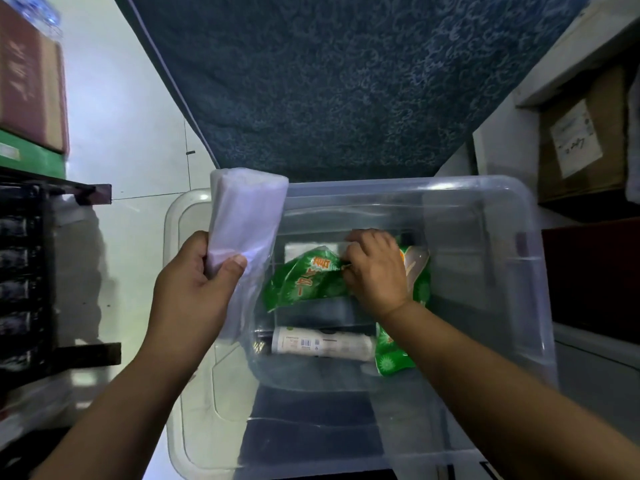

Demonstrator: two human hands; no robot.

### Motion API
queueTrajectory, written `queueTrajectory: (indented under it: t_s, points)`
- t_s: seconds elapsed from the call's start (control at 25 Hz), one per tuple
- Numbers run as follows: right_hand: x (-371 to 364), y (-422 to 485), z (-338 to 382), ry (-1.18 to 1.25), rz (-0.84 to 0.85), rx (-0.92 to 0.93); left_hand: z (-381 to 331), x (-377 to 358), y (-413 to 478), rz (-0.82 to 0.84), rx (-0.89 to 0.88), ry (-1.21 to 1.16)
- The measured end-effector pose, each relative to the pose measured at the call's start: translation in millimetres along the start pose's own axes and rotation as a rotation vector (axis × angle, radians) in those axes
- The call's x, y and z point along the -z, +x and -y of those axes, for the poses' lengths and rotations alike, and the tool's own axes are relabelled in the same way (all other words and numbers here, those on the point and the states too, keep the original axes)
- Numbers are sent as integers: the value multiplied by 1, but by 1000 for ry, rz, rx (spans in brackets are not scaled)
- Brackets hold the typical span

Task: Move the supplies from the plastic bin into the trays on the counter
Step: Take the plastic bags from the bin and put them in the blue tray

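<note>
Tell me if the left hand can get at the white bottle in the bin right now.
Probably not: the left hand grips a plastic roll. The white bottle lies uncovered in the bin.

Clear bin (521,306): green packet (304,282), white tube (322,344) lying inside.

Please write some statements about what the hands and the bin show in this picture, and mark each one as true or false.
1. The left hand holds a white plastic roll. True.
2. The right hand stays outside the bin. False: it reaches inside and grips a green packet.
3. A white container lies on its side in the bin. True.
4. The bin is opaque black. False: it is clear plastic.
</note>
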State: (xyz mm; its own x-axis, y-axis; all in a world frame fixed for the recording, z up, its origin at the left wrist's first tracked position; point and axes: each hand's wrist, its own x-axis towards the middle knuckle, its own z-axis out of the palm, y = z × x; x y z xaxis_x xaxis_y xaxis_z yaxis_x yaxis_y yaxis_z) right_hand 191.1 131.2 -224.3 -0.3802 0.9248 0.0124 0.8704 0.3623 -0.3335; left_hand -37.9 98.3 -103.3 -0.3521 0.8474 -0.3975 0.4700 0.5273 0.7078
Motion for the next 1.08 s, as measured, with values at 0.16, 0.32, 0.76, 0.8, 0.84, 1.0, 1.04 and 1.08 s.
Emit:
queueTrajectory:
  t_s: [0.16,0.32,0.76,0.8,0.84,1.0,1.04,1.08]
  points:
    - [28,-13,13,198,-137,-206,-10,9,-7,3,-27,7]
    - [48,-37,8,214,-225,-532,-18,13,-12,25,-53,38]
    - [11,-82,-21,-193,465,-319,-10,2,-8,80,-74,77]
    - [6,-83,-20,-204,607,-181,-9,2,-7,78,-67,79]
    - [1,-84,-22,-224,704,-93,-8,3,-6,74,-57,76]
    - [-3,-63,-12,-219,618,-136,-5,11,-4,51,-8,24]
    - [-7,-53,-7,-230,519,-90,-3,12,-3,50,1,12]
    - [-16,-40,-4,-241,437,-25,0,14,-1,46,6,-1]
